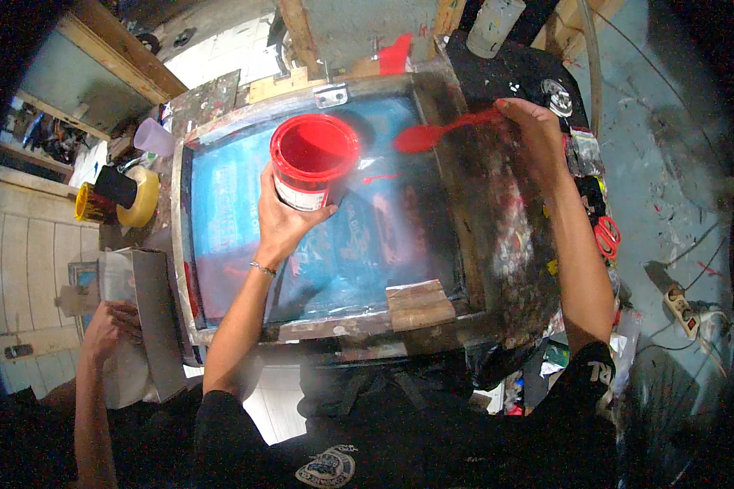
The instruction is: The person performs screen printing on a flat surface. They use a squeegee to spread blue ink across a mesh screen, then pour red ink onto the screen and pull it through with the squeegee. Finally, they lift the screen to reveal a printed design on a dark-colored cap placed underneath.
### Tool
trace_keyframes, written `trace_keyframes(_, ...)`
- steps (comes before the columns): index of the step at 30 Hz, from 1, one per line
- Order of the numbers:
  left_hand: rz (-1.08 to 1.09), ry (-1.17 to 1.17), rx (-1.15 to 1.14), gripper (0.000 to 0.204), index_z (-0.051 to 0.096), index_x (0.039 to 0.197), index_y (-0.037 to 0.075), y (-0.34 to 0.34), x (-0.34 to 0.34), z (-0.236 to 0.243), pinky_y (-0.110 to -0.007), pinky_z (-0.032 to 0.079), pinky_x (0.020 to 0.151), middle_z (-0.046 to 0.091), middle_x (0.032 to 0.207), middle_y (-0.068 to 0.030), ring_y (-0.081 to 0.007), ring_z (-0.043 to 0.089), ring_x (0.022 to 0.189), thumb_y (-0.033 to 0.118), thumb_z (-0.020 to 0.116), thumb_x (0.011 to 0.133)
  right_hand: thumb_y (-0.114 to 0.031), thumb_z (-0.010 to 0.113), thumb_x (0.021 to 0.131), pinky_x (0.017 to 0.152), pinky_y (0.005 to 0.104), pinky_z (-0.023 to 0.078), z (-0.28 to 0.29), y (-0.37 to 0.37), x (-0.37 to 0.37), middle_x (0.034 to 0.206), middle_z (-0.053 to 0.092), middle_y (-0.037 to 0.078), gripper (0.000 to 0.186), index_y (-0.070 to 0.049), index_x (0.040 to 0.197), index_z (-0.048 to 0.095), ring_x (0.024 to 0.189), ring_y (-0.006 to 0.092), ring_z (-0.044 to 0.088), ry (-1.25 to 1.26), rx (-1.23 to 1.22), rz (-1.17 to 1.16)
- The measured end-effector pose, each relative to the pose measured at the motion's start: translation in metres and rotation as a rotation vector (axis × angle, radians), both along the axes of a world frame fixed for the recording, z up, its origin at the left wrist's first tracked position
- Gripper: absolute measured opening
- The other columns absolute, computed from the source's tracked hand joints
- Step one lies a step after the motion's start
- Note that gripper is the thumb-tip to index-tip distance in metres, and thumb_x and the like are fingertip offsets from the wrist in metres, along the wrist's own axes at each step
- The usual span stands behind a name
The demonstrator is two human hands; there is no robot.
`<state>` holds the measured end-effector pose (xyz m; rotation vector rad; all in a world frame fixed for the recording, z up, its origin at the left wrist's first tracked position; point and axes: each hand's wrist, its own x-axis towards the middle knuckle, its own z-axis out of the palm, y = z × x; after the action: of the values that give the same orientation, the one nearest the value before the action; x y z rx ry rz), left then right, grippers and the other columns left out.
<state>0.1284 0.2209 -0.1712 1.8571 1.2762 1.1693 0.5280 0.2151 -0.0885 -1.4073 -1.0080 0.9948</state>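
Two hands at work over one large item: the screen-printing frame (318, 322), wooden, rigid, lying flat on the bench, its blue mesh (228, 204) stretched taut. I judge the mesh the fragile part (it will dent or tear under a point load), so any grip belongs on the wooden rails. Next in size, the red ink tub (314, 159): my left hand (284, 216) is wrapped around its near wall from below, fingers closed, and holds it above the mesh at the far end. It looks well filled, so likely heavy for its size, and slick wherever ink has run down the wall. Smallest, the red spoon (440, 132): my right hand (534, 130) pinches its handle end, closed, bowl loaded with ink over the mesh. Light, stiff, drippy. At lower left another person's hand (110, 326) rests on a white box (143, 326).
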Motion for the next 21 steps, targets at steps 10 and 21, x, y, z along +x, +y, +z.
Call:
trace_keyframes(10,0.0,0.041,0.02,0.11,0.038,0.142,0.002,0.002,-0.003,-0.005,-0.04,0.048,0.104,0.056,0.132,-0.017,-0.0289,0.058,0.12,0.021,0.098,0.051,-0.02,0.066,0.095,0.062,0.0229,0.046,-0.012,0.006,-0.003,0.083,0.069,-0.001,0.02,-0.002,0.101,0.074,0.069,0.0078,0.059,-0.207,0.094,0.047)
trace_keyframes(21,0.006,0.022,-0.019,0.111,0.037,0.142,0.002,-0.001,0.0,0.001,-0.04,0.049,0.103,0.057,0.132,-0.0171,-0.0286,0.059,0.121,0.021,0.098,0.051,-0.015,0.065,0.095,0.062,0.0236,0.049,-0.007,0.013,-0.028,0.085,0.072,0.003,0.02,0.0,0.104,0.074,0.069,0.0081,0.062,-0.284,0.008,0.001)
